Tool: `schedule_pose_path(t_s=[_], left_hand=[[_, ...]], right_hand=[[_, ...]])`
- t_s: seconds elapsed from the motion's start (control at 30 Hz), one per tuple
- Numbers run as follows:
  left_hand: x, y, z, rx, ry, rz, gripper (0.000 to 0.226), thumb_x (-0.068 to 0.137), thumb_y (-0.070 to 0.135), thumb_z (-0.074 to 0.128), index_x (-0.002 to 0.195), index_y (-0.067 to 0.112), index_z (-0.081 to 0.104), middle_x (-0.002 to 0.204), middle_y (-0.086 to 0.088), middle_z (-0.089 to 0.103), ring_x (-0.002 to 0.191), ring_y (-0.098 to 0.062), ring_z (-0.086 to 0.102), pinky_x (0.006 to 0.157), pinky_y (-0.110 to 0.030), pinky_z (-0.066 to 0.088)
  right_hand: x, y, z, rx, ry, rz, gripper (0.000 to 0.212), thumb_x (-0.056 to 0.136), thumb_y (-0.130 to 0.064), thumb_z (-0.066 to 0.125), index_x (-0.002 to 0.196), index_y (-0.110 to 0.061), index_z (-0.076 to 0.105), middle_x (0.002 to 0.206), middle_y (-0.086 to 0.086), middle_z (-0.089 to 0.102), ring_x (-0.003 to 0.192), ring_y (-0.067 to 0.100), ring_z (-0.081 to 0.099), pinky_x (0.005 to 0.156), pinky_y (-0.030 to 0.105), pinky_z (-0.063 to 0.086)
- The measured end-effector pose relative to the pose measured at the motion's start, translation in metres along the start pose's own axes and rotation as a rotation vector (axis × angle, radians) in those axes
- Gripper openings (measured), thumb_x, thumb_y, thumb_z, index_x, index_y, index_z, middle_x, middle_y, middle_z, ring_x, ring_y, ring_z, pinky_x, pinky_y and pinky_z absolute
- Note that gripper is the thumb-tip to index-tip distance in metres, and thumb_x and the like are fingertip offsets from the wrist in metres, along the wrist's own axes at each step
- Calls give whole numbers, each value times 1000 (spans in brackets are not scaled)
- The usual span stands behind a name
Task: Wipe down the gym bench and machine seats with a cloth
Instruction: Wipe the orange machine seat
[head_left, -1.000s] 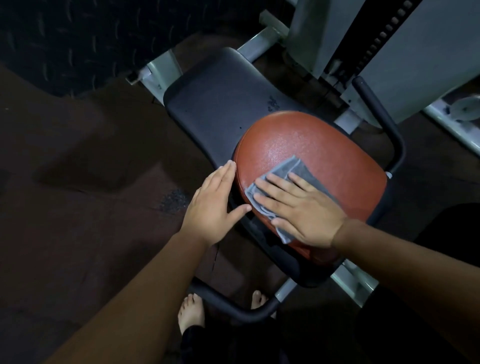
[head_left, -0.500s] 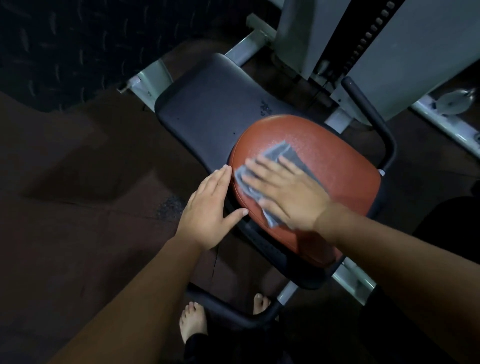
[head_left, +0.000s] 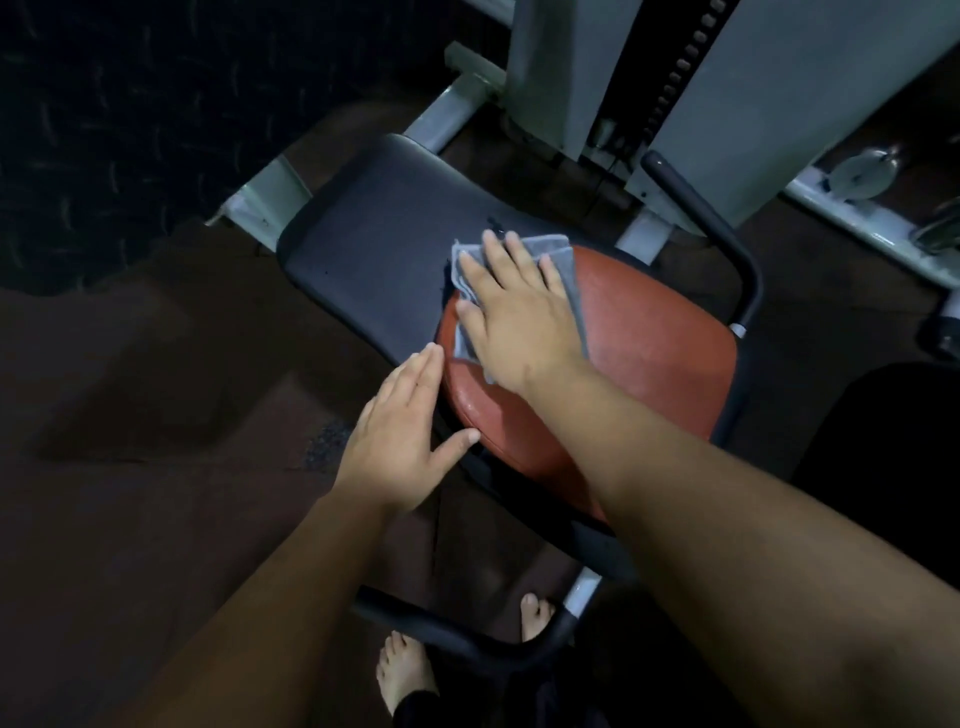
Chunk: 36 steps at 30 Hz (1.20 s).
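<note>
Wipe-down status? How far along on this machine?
Done, seemingly: red seat shows a damp sheen near its front. In hand: right hand presses the grey cloth flat at the seat's far edge; left hand touches its rim. Left: black pad beyond, no wiping evident.

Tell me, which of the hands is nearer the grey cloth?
Right. The right hand lies flat on the cloth, pressing it onto the red seat; the left hand rests at the seat's edge, apart from it.

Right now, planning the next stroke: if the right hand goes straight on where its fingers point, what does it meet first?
Probably the black vinyl pad, just past the grey cloth under the right hand; depth unclear.
</note>
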<state>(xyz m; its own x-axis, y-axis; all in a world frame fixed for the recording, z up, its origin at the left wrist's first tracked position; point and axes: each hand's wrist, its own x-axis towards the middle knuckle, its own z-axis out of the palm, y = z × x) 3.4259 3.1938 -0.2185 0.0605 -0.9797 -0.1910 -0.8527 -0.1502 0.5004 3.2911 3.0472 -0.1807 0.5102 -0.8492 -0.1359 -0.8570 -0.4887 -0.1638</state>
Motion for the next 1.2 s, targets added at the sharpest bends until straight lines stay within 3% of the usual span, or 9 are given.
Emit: schedule_pose_path(t_s=[0.07,0.23,0.4,0.47,0.67,0.83,0.97,1.07,1.2], left_hand=[[1,0,-2,15,-18,14,101,90,75,44,167,22,6,174,4,13,159,-16,12,126,-45,27],[8,4,-12,66,-28,54,104,88,72,52,167,22,6,174,5,7,160,-15,9,127,-43,25],[9,8,-18,83,-50,59,106,91,68,59,167,22,1,175,7,1,160,-12,2,128,-40,16],[8,9,-19,89,-54,56,106,91,68,59,167,22,1,175,6,1,160,-12,2,128,-40,17],[6,13,-21,72,-69,32,105,93,66,59,167,23,-1,175,8,-2,160,-11,0,127,-42,18],[6,17,-22,69,-79,20,105,92,65,60,167,23,-1,174,8,-2,160,-12,1,126,-44,17],[7,17,-24,84,-73,22,105,91,65,61,167,22,3,174,6,3,160,-15,4,125,-44,20],[6,17,-24,75,-78,14,105,90,65,62,167,22,5,174,6,4,160,-15,6,125,-48,22],[5,18,-22,72,-60,14,106,89,62,65,167,19,7,174,3,8,159,-19,10,126,-49,24]], right_hand=[[-4,-7,2,8,19,53,60,108,-46,28,164,-27,23,174,1,9,160,21,1,129,48,5],[-44,20,8,21,-28,-98,63,106,-54,29,165,-33,16,174,-4,1,160,17,-3,129,45,0],[-7,57,1,112,79,356,64,106,-55,24,165,-30,16,174,1,7,160,21,1,129,47,2],[-18,37,5,130,103,408,65,107,-53,22,166,-28,11,174,2,3,160,22,-3,129,47,0],[-77,54,14,99,17,158,64,107,-57,24,165,-34,9,173,-4,-5,159,16,-8,129,46,-3],[-49,89,8,187,151,543,64,107,-52,27,165,-28,18,174,3,8,160,22,2,129,50,6],[-106,62,24,157,109,368,65,107,-54,26,166,-29,13,174,0,0,160,19,-4,129,45,0],[-125,103,25,168,70,225,64,105,-57,31,164,-32,21,174,-4,5,160,18,-1,129,48,5],[-93,150,16,266,161,503,64,104,-56,33,163,-32,24,173,2,12,160,22,4,128,51,8]])
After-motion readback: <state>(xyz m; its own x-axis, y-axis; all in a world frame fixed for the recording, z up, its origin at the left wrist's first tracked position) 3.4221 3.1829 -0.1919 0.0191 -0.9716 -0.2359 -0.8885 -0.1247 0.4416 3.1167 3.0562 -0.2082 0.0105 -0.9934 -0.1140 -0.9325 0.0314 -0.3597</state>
